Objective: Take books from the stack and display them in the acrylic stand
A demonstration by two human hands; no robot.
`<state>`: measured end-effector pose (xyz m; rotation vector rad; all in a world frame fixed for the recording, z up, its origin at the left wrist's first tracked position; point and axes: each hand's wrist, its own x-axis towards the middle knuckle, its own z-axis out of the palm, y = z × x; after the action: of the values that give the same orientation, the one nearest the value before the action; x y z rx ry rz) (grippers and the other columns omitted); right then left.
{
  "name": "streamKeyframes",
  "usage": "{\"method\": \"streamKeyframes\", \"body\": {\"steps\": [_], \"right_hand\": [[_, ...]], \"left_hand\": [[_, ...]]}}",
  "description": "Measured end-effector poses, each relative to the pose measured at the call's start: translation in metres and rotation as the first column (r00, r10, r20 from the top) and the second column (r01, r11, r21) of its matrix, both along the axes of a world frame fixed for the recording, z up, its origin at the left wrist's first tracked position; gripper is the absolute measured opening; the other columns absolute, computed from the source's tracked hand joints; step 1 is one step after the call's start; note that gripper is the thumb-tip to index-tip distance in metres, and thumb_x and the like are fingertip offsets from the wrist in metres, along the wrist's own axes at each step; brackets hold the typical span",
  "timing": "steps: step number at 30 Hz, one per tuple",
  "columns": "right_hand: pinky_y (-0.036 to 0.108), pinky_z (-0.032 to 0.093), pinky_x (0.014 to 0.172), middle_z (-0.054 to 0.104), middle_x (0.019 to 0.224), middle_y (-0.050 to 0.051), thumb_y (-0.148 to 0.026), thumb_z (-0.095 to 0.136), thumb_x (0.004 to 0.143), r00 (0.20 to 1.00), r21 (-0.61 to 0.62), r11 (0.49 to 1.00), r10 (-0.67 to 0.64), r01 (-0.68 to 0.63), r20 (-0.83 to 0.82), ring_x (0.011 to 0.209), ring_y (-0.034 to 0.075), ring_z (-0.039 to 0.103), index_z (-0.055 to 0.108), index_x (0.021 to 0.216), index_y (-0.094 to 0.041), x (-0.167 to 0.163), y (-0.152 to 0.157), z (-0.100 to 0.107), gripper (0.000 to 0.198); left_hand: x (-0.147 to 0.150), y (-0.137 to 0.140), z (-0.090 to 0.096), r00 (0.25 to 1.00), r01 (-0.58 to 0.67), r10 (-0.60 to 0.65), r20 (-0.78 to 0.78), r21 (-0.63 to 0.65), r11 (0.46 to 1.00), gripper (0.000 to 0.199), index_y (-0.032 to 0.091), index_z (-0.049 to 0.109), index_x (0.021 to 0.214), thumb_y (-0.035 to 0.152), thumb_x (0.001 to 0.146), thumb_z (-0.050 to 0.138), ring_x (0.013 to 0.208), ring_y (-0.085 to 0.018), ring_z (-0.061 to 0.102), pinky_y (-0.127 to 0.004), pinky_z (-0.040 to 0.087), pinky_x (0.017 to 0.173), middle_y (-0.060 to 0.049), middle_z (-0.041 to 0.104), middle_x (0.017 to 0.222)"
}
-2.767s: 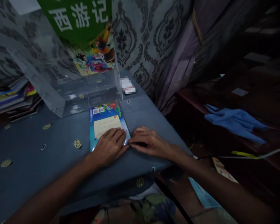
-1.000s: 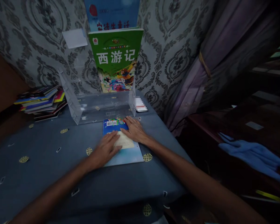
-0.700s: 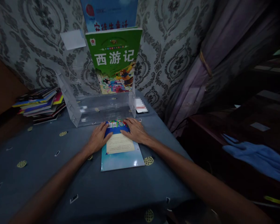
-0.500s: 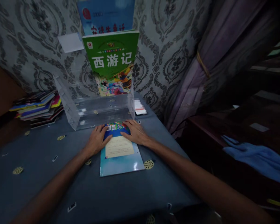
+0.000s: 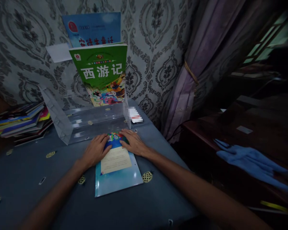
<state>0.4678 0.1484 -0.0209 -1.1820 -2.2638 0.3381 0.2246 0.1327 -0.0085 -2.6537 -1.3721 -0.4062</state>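
A thin book lies flat on the table, its blue back cover up, with a cream text panel and a colourful band at the far end. On that far end's left side rests my left hand, open, its thumb on the cover. My right hand lies open across the far right corner, fingers stretched forward. Just beyond both hands stands a clear plastic display rack with tiers. Its upper tiers hold a green book upright and, behind it, a blue book, partly hidden.
A stack of books sits left of the rack. A white card-like thing, partly blurred out, lies to its right. Behind are patterned wallpaper and a tied purple curtain. Blue gloves lie on a dark surface beyond the table's right edge.
The camera view has shifted, so everything sits further left and lower. Both hands stay on the far end of the book, with only slight finger movement.
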Motion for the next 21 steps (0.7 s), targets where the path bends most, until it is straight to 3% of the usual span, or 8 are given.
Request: {"method": "streamKeyframes", "body": {"steps": [3,11,21], "right_hand": [[0.045,0.04,0.115,0.062,0.139,0.016,-0.033,0.05,0.098,0.996,-0.002,1.0,0.023,-0.023,-0.089,0.134,0.025,0.054,0.058,0.135,-0.014,0.003,0.004,-0.003,0.042],[0.046,0.046,0.11,0.063,0.138,0.013,-0.035,0.041,0.102,0.957,-0.075,0.996,0.018,-0.041,-0.289,0.128,0.023,0.059,0.052,0.141,-0.02,0.007,0.005,-0.002,0.043],[0.048,0.043,0.114,0.061,0.14,0.014,-0.041,0.039,0.103,0.94,-0.078,0.995,0.031,-0.061,-0.341,0.132,0.023,0.056,0.054,0.137,-0.017,0.014,0.006,-0.006,0.045]], "left_hand": [[0.014,0.004,0.005,1.0,0.007,-0.007,-0.01,-0.012,1.0,0.046,0.014,0.058,0.134,0.043,0.102,0.038,0.121,-0.031,0.058,-0.049,0.046,0.104,-0.016,0.063,0.132],[0.053,0.024,0.01,0.976,0.216,-0.216,0.012,-0.1,0.971,0.043,0.016,0.052,0.139,0.036,0.102,0.043,0.134,-0.028,0.051,-0.048,0.038,0.111,-0.015,0.055,0.146],[0.062,0.028,0.013,0.964,0.264,-0.266,0.004,-0.115,0.958,0.037,0.014,0.054,0.13,0.034,0.1,0.048,0.13,-0.03,0.052,-0.047,0.038,0.108,-0.016,0.058,0.14]]}}
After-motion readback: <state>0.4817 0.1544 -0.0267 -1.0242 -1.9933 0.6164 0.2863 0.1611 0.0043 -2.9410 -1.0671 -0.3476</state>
